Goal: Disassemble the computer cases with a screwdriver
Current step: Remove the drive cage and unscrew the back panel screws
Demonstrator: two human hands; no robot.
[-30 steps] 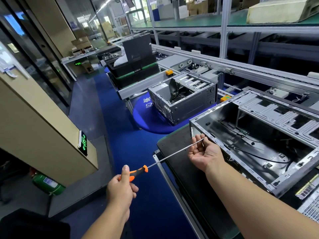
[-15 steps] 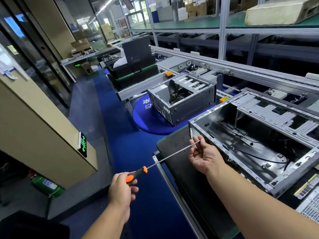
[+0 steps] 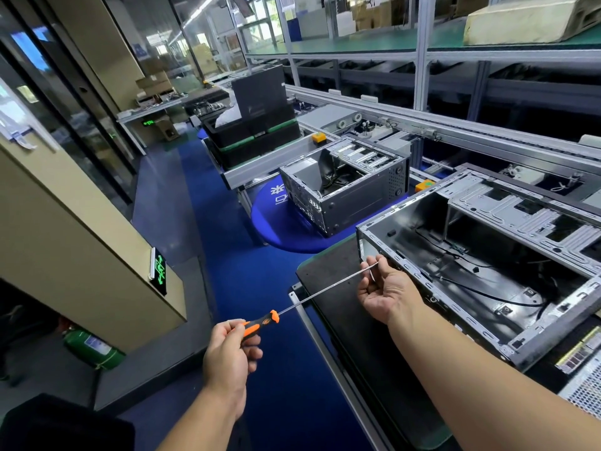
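Both hands hold one long screwdriver [image 3: 312,299]: the left hand [image 3: 227,356] grips its orange-black handle, the right hand [image 3: 385,289] pinches the thin steel shaft near the tip, hiding it. Beyond, an open grey computer case [image 3: 487,255] lies on the black bench, cut off at right.

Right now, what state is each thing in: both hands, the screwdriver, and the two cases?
Left hand: grips the screwdriver's orange handle.
Right hand: pinches the shaft near its tip.
Screwdriver: held level between both hands, tip at the near case's corner edge.
Near computer case: lies on the black mat, side panel off, interior open.
Far computer case: on the blue round table, also open on top.
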